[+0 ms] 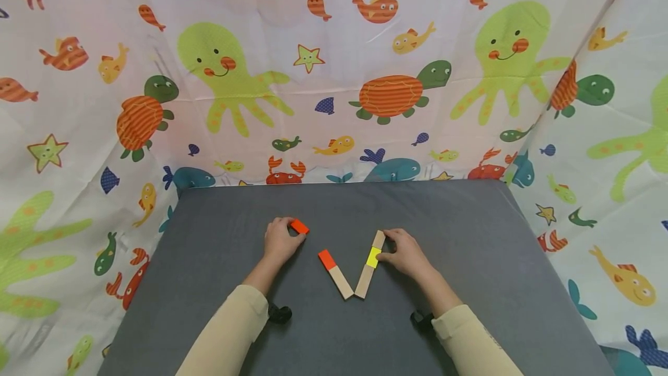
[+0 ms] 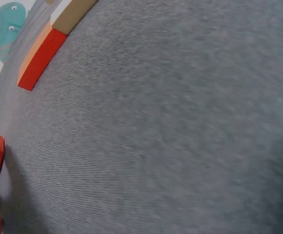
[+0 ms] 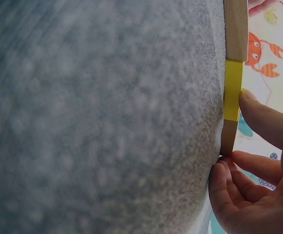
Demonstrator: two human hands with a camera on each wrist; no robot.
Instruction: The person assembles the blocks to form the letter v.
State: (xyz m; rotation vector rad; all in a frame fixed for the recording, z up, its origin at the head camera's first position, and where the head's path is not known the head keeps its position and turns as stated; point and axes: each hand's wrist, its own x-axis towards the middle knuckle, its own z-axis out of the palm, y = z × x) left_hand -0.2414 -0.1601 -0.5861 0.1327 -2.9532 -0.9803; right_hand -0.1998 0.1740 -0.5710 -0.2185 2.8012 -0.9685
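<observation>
Between the thumb and fingers of my left hand (image 1: 278, 242) is an orange-red block (image 1: 300, 226), also at the left edge of the left wrist view. To its right, a V of blocks lies on the grey table. The V's left arm is a red block (image 1: 327, 259) end to end with a plain wooden block (image 1: 341, 282). Its right arm has a lower wooden block (image 1: 363, 281), a yellow block (image 1: 373, 257) and an upper wooden block (image 1: 378, 239). My right hand (image 1: 407, 253) has its thumb against the yellow block and curled fingers at the upper wooden block's far end (image 3: 228, 139).
The grey cloth-covered table (image 1: 224, 283) reaches back to a hanging curtain (image 1: 323, 33) printed with sea animals. More of the curtain hangs at both sides. A dark strap (image 1: 280, 313) is on the left wrist, and another dark strap (image 1: 421, 321) is on the right.
</observation>
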